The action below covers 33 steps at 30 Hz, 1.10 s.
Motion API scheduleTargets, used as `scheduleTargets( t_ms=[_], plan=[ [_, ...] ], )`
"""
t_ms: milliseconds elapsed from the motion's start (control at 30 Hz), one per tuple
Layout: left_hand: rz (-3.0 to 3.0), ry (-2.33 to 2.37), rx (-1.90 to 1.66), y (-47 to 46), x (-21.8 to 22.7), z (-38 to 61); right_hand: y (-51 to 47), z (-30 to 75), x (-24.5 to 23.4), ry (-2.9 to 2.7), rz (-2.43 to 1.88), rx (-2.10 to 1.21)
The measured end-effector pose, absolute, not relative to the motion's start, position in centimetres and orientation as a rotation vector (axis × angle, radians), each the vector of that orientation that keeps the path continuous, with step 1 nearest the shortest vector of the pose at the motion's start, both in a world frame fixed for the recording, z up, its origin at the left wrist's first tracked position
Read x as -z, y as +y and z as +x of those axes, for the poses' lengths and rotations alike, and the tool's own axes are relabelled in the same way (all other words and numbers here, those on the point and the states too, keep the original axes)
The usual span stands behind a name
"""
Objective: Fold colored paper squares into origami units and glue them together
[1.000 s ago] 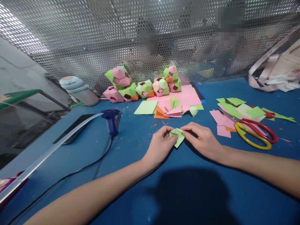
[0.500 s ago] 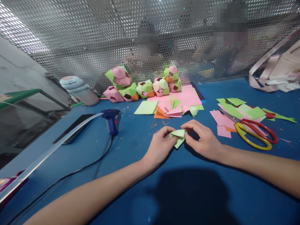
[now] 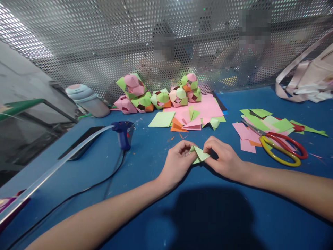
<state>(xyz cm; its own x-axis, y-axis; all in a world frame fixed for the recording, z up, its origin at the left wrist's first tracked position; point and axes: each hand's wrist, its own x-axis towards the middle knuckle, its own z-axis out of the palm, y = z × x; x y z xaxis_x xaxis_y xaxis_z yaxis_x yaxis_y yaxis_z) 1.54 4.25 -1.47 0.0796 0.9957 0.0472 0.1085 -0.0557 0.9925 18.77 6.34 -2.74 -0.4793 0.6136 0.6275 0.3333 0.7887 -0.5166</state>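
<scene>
A small folded green paper piece [image 3: 199, 155] sits between my two hands just above the blue table [image 3: 145, 163]. My left hand [image 3: 177, 163] pinches its left side with curled fingers. From the right, my right hand [image 3: 225, 159] pinches its other end with thumb and forefinger. Both wrists rest on the table.
Loose pink, green and orange paper sheets [image 3: 192, 116] lie behind my hands, with several folded paper balls [image 3: 158, 94] against a perforated metal screen [image 3: 166, 38]. Yellow-and-red scissors [image 3: 282, 146] lie on paper scraps at right. A blue glue gun [image 3: 122, 133] with its cord, a phone [image 3: 82, 142] and a bottle [image 3: 87, 100] are at left.
My fingers have worked the green piece: it has turned and been pressed flatter, its pointed flap now up between the hands. My right hand shifted slightly left.
</scene>
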Motion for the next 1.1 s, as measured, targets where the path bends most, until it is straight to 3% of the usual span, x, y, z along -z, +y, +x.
scheduleTargets(
  t_ms=[133, 633, 1100],
  plan=[
    [1.366, 1.219, -1.146, 4.2, 1.5, 1.3, 6.0, 18.9, 2.2, -2.161, -0.665, -0.435],
    [1.391, 1.255, -1.027, 4.2, 1.2, 1.6, 6.4, 18.8, 1.0, -1.862, -0.901, -1.137],
    [1.522, 1.251, -0.978, 4.2, 1.5, 1.4, 6.4, 18.8, 1.0, -1.907, -0.93, -1.063]
  ],
)
